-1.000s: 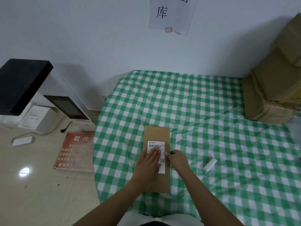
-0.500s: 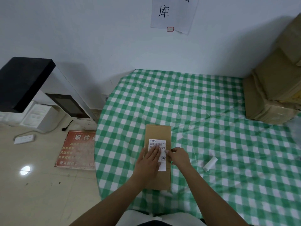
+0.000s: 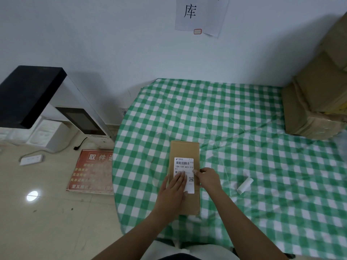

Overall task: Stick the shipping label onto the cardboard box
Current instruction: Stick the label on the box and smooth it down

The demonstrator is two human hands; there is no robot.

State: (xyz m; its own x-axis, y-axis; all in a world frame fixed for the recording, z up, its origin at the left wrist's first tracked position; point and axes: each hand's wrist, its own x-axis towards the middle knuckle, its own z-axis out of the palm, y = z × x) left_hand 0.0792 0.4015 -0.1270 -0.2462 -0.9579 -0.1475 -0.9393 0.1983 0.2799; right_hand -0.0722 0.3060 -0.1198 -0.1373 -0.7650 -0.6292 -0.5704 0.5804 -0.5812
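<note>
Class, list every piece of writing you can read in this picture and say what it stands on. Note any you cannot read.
"库": on the paper sheet on the wall; the character above it is cut off.
"15H-159-A03-210": on the label on the box.
"取件": heading of the red sign on the floor; the next character is partly hidden.
Too small or blurred: the label's other print, the sign's lower lines.

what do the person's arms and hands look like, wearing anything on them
Both forearms are bare as far as the frame shows, with no sleeves in view. The left hand and right hand have no gloves, and no watch, bracelet or ring is visible. A white garment shows at the bottom edge between the arms.
</note>
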